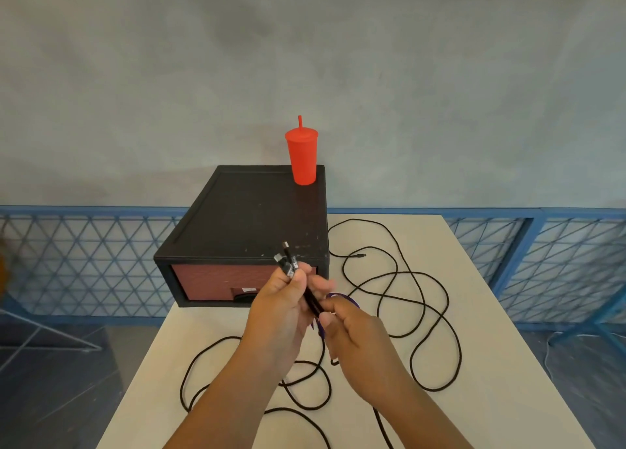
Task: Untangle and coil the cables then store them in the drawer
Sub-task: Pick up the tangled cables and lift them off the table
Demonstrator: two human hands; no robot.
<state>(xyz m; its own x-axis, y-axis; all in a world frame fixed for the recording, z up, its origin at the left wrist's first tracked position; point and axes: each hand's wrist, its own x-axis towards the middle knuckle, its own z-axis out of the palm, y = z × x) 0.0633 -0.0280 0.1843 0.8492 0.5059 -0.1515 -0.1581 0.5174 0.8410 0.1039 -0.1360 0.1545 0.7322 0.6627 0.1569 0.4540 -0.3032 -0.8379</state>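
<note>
A long black cable [403,279] lies in loose tangled loops over the white table [491,313]; one free plug end rests near the box. My left hand [281,308] is shut on a bundle of cable plug ends [288,260] that stick up from its fingers. My right hand [352,337] pinches the same black strands just below, with a purple strap [349,300] showing between the hands. The black drawer box [250,218] stands at the table's far left; its reddish drawer front [206,284] is closed, the handle partly hidden by my left hand.
A red tumbler with a straw [302,155] stands on the box's far right corner. A blue metal lattice fence [84,255] runs behind the table, with a grey wall above it. The table's edges drop off to a dark floor at both sides.
</note>
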